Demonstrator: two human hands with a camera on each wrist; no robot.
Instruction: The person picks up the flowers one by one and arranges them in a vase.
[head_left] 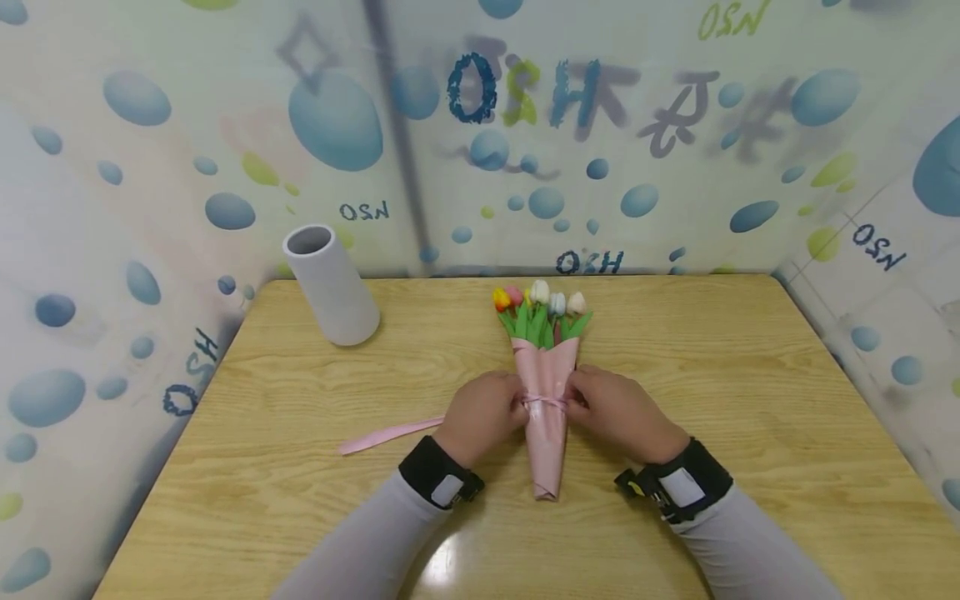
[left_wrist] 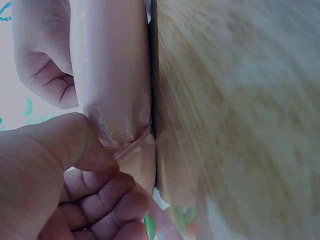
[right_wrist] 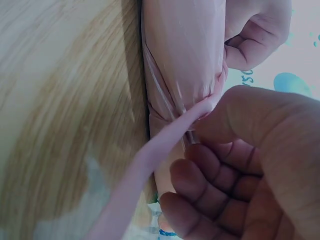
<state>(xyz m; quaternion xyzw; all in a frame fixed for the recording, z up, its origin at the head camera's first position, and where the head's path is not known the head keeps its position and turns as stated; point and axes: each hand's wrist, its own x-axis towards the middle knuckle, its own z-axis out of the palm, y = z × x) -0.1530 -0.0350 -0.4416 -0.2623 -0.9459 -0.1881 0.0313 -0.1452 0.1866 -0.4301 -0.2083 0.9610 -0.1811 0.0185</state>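
A bouquet of tulips (head_left: 540,293) in pink wrapping paper (head_left: 546,458) lies on the table, blooms toward the back wall. Around the middle of the wrapping runs a thin pink ribbon (head_left: 546,401). On the left side, my left hand (head_left: 483,414) pinches the ribbon between thumb and curled index finger, seen close up in the left wrist view. Opposite it, my right hand (head_left: 622,412) has thumb and forefinger pinched on the ribbon at the wrapping's right side. In the right wrist view a loose ribbon length (right_wrist: 150,155) slants past the fingertips.
A white vase (head_left: 333,287) stands at the table's back left. One flat ribbon tail (head_left: 390,434) stretches over the wooden table (head_left: 750,375) left of my left hand. Patterned curtain-like walls (head_left: 480,192) border the table behind and at both sides.
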